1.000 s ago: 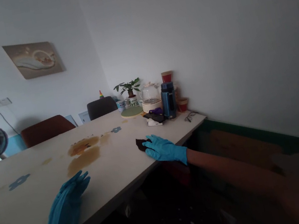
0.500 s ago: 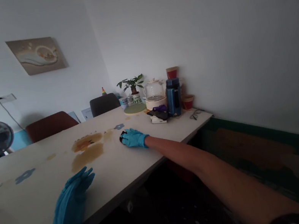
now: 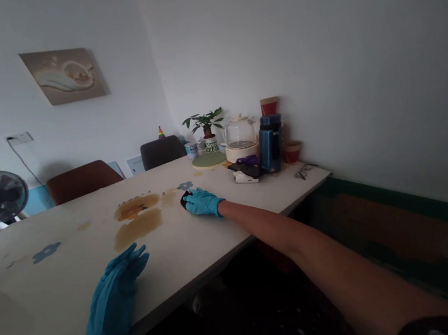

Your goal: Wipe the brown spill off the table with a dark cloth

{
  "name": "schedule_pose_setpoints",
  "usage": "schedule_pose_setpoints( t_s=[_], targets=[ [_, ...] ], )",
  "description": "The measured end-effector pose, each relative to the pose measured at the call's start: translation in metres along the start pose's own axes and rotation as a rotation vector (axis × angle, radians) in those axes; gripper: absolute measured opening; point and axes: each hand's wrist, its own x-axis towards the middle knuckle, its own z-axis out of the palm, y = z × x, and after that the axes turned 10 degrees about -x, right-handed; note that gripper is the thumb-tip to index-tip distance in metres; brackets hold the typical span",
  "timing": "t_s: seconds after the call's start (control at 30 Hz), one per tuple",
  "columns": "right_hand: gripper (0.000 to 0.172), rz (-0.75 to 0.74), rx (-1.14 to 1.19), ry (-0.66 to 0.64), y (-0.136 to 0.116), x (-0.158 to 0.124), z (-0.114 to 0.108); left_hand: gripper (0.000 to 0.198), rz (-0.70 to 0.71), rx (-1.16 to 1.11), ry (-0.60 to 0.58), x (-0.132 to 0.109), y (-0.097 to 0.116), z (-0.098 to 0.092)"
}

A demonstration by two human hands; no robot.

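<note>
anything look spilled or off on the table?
Possibly: the brown patches on the white table, beyond the left hand, resemble a spill. Given the blue flower shapes nearby, they may be printed; can't tell. Nothing else stands out.

Light is dim and grey, brightest beyond the left end of the table (image 3: 194, 242). Beneath the table, shadow hides detail; behind it, wide-angle distortion slants the wall picture (image 3: 67, 77).
</note>
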Motion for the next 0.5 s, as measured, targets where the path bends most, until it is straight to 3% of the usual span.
schedule_pose_setpoints(
  t_s=[0.2, 0.4, 0.5],
  targets=[
    [0.052, -0.207, -0.402, -0.311, -0.019, -0.059, -0.021, 0.055, -0.023, 0.026, 0.004, 0.005, 0.002, -0.001],
    [0.061, -0.259, -0.543, -0.316, -0.041, -0.122, -0.029, 0.057, 0.169, 0.078, -0.037, 0.004, -0.016, -0.003],
    [0.063, -0.219, -0.465, -0.288, -0.049, -0.137, -0.029, 0.055, 0.122, 0.071, -0.023, 0.014, -0.009, 0.004]
  ],
)
